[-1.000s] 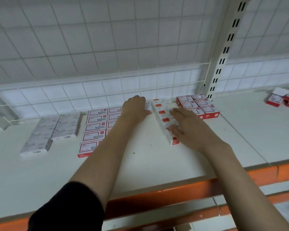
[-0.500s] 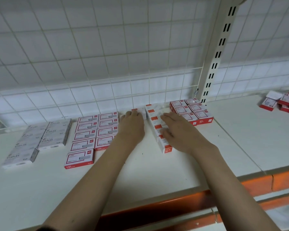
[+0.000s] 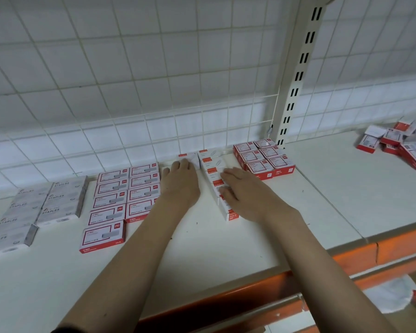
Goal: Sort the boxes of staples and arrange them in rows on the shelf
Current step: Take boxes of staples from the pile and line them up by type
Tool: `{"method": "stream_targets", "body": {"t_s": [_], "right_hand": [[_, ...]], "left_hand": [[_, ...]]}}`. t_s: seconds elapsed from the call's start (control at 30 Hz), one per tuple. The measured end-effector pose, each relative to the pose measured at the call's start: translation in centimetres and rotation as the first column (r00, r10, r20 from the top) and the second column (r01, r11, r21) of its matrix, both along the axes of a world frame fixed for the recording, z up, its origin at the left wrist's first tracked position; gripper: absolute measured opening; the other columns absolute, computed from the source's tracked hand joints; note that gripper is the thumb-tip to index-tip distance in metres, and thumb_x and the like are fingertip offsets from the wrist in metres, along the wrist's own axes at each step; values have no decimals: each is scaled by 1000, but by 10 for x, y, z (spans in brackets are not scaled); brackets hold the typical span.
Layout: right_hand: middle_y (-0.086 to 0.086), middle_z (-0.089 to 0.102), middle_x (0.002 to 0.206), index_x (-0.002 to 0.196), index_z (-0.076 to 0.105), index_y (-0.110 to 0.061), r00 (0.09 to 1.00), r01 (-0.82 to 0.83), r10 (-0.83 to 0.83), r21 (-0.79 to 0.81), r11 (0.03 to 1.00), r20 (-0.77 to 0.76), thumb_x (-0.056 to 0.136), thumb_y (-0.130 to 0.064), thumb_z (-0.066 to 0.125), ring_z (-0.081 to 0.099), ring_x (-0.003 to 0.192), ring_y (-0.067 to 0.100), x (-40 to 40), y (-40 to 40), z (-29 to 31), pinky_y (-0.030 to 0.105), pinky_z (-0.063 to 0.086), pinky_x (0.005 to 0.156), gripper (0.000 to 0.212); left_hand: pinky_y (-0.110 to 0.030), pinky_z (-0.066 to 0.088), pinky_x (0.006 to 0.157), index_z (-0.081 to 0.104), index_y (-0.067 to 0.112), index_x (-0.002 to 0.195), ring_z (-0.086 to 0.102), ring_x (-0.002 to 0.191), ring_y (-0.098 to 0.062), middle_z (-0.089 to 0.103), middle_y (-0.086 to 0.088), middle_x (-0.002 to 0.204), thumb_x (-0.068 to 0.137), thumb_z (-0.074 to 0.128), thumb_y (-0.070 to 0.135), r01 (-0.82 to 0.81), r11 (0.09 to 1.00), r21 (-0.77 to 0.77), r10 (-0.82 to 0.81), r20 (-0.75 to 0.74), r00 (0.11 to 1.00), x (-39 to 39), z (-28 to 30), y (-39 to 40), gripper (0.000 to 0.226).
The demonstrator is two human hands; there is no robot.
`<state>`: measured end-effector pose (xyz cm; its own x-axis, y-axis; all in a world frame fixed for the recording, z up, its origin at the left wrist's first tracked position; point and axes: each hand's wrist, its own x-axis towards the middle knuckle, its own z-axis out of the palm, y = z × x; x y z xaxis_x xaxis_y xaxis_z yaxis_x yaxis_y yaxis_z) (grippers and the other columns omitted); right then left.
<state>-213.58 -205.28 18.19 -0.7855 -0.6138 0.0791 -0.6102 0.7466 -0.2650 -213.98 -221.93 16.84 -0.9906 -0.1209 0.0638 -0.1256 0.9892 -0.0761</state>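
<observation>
A column of white boxes with orange-red corners (image 3: 214, 173) runs from the wire back panel toward me on the white shelf (image 3: 202, 241). My right hand (image 3: 244, 191) lies flat on the near boxes of that column, fingers straight. My left hand (image 3: 180, 182) rests to the left of the column, and its fingertips touch a single white box (image 3: 192, 156) at the back. Left of it stand two columns of red-framed staple boxes (image 3: 127, 191). Further left lie grey boxes marked STAPLES (image 3: 46, 203). A red block of boxes (image 3: 263, 158) sits right of the column.
A slotted upright post (image 3: 298, 78) rises behind the red block, and a wire grid (image 3: 154, 68) backs the shelf. A loose heap of red-and-white boxes (image 3: 401, 145) lies at the far right. An orange beam (image 3: 346, 260) edges the shelf front.
The view has shifted so the boxes sit further right in frame. My left hand has slid back and flattened, with its fingertips on the single white box. My right hand stays on the column.
</observation>
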Motion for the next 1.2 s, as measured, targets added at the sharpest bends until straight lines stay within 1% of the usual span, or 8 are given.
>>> {"method": "stream_targets", "body": {"t_s": [0.17, 0.3, 0.43, 0.5, 0.7, 0.83, 0.97, 1.2], "right_hand": [[9, 32, 149, 140, 37, -7, 1000, 24, -24, 26, 999, 6, 100, -29, 32, 25, 138, 21, -1, -2, -2, 36, 18, 114, 46], [9, 35, 147, 137, 39, -6, 999, 52, -52, 39, 998, -8, 100, -28, 33, 27, 136, 22, 1, -3, 2, 29, 16, 113, 45], [12, 43, 141, 133, 45, -3, 993, 106, -107, -23, 994, -42, 97, -30, 35, 35, 132, 26, 9, 6, 5, 35, 23, 111, 46], [12, 43, 140, 134, 44, -3, 986, 151, -154, -43, 988, -58, 97, -28, 41, 36, 131, 26, 16, 15, 4, 32, 24, 111, 44], [8, 36, 145, 140, 37, -8, 974, 197, -202, -52, 979, -103, 91, -23, 52, 33, 133, 24, 27, 60, 0, 23, 18, 109, 53], [9, 39, 144, 139, 40, -9, 967, 209, -217, -70, 976, -138, 89, -23, 54, 35, 132, 25, 16, 109, 0, 30, 21, 112, 54], [12, 41, 142, 138, 42, -9, 969, 197, -206, -75, 978, -140, 90, -22, 54, 36, 131, 27, 2, 175, -1, 36, 25, 113, 51], [12, 41, 143, 137, 43, -9, 981, 144, -132, 79, 986, -144, 91, -21, 50, 33, 134, 29, -34, 284, 1, 42, 22, 113, 48]], "left_hand": [[-41, 27, 104, 34, 7, 137, 32, 129, -24, 35, -7, 142, 96, 37, 20, 18, 1000, -21, -18, 11, 1000, -1, 4, -2, 43], [-43, 26, 106, 32, 8, 138, 30, 130, -26, 33, -7, 143, 95, 38, 20, 39, 999, -1, -39, 18, 999, 6, 8, -2, 45], [-41, 25, 106, 31, 14, 139, 31, 130, -25, 36, -6, 141, 96, 38, 22, 101, 991, 85, -95, -67, 993, 22, 21, 3, 44], [-38, 27, 104, 35, 14, 137, 35, 128, -25, 40, -6, 138, 97, 36, 25, 152, 979, 134, -136, -124, 983, 32, 30, 11, 41], [-37, 29, 97, 40, 21, 134, 39, 123, -24, 44, -1, 135, 97, 37, 37, 258, 955, 143, -233, -175, 957, 53, 42, 58, 41], [-37, 30, 98, 34, 24, 136, 38, 123, -23, 43, 2, 135, 96, 38, 41, 325, 938, 120, -302, -176, 937, 53, 37, 106, 44], [-37, 30, 101, 32, 24, 137, 35, 127, -21, 39, 4, 140, 96, 39, 40, 256, 960, 116, -229, -206, 951, 49, 27, 161, 45], [-38, 29, 98, 37, 22, 137, 35, 127, -25, 40, 0, 138, 93, 44, 39, 114, 990, 78, -104, -121, 987, 33, 20, 256, 48]]}}
